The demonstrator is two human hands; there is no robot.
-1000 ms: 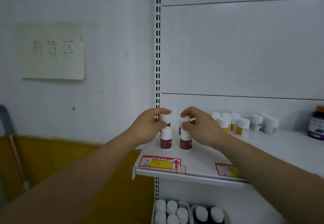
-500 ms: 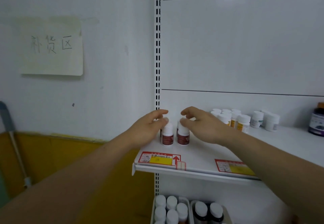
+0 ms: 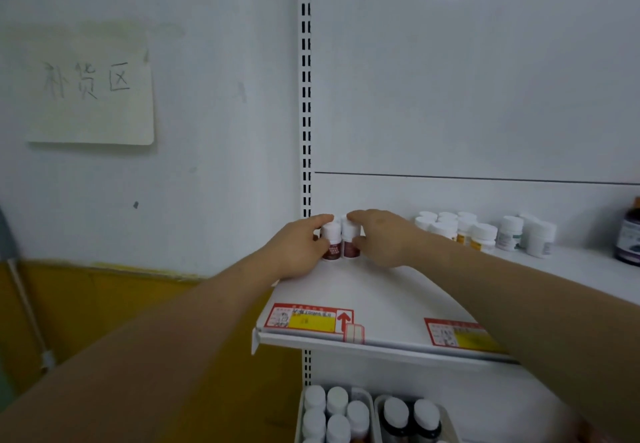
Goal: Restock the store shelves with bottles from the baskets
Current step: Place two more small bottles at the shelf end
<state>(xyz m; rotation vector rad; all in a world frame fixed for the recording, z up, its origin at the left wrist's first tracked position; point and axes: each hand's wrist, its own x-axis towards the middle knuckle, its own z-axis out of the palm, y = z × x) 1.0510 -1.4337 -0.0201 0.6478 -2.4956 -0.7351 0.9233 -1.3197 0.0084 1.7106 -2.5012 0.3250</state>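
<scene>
Pushing two red-labelled bottles toward the back left corner of the shelf [image 3: 381,300], the person is working through the placing step. The left hand [image 3: 298,248] is cupping the left bottle [image 3: 331,241], fingers curled round its white cap and outer side. The right bottle [image 3: 349,240] is standing upright, touching its neighbour, and the right hand [image 3: 384,238] is curling round it the same way, thumb low against the label. Further right, the white-capped bottles [image 3: 464,231] are sitting near the back panel, well apart from the pair.

Below, the baskets [image 3: 375,404] are still holding more bottles, so the next move is probably calling for both hands to let go cleanly and reach down.

Compared with a second ago, the pair is sitting deeper on the shelf and closer together, and both hands have gone further in.
</scene>
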